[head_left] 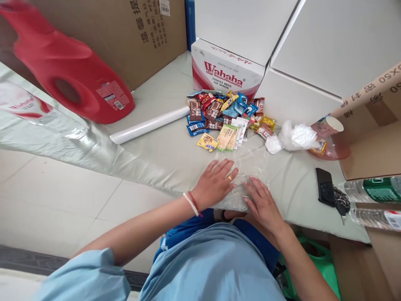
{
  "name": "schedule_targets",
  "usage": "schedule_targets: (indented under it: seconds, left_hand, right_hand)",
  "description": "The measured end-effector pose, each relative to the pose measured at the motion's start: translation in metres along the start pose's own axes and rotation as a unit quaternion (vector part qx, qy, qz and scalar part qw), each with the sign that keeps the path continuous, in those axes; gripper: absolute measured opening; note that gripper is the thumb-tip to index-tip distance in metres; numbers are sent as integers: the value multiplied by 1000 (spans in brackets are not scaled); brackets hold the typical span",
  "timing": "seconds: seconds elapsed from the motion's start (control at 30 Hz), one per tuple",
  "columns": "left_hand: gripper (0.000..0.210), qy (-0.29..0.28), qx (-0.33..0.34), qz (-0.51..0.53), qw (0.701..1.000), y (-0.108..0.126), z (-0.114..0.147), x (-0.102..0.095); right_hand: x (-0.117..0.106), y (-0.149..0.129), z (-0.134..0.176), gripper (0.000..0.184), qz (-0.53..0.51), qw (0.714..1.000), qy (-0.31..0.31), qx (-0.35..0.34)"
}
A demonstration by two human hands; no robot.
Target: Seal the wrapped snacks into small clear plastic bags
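A thin clear plastic sheet or bag (255, 161) lies flat near the table's front edge. My left hand (215, 184), wearing a ring and bracelets, rests on the left part of this plastic with its fingers spread. On the right part, my right hand (262, 205) lies with fingers stretched and slightly apart. Neither hand holds anything. Just beyond them is a pile of small wrapped snacks (214, 109) in brown, blue, red and yellow. Closest to my left hand are a yellow cookie packet (207, 142) and pale green packets (227, 137).
A white roll (150, 124) lies left of the snacks. Further left stand a red jug (72, 75) and a clear bottle (40, 110). Behind is a Wahaha carton (225, 69). Rightward are crumpled plastic bags (297, 136), a pink container (332, 148), a phone (325, 187), keys (341, 201) and bottles (376, 190).
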State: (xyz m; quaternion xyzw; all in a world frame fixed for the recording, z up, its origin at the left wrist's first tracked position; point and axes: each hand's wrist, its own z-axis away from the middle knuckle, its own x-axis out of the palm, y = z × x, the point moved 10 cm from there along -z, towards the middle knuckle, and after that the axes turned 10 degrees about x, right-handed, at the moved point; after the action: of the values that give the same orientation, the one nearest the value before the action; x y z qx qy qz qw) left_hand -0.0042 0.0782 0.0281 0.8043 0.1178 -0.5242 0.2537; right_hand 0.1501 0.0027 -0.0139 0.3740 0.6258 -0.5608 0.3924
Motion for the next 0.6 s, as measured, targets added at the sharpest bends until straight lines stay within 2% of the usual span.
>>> schedule_targets:
  seconds: [0.07, 0.13, 0.2, 0.27, 0.33, 0.4, 0.5, 0.57, 0.6]
  left_hand:
    - [49, -25, -32, -21, 999, -25, -1, 31]
    - [56, -53, -41, -29, 997, -39, 11, 55]
    - [59, -61, -42, -34, 997, -40, 27, 64]
    - [59, -53, -51, -38, 997, -34, 37, 62]
    - [58, -43, -64, -38, 996, -28, 42, 58]
    - [58, -36, -69, -36, 996, -25, 41, 55]
    - [58, -31, -65, -32, 997, -24, 38, 53]
    - [58, -30, -64, -30, 997, -25, 38, 54]
    - [57, -28, -65, -30, 997, -26, 39, 53]
  right_hand:
    - [12, 21, 24, 50, 28, 998, -47, 14]
    - [10, 50, 48, 48, 26, 997, -64, 41]
    - [-9, 76, 61, 44, -4, 995, -42, 88]
    - [-37, 94, 52, 41, -34, 986, 22, 159]
    - [-61, 92, 19, 42, -58, 969, 87, 222]
    - [-61, 67, -39, 43, -88, 964, 86, 235]
    - [-32, 15, -139, 45, -40, 972, 29, 231]
    - [-7, -6, -188, 57, 31, 962, -6, 270]
    - [3, -13, -206, 62, 57, 957, -4, 285]
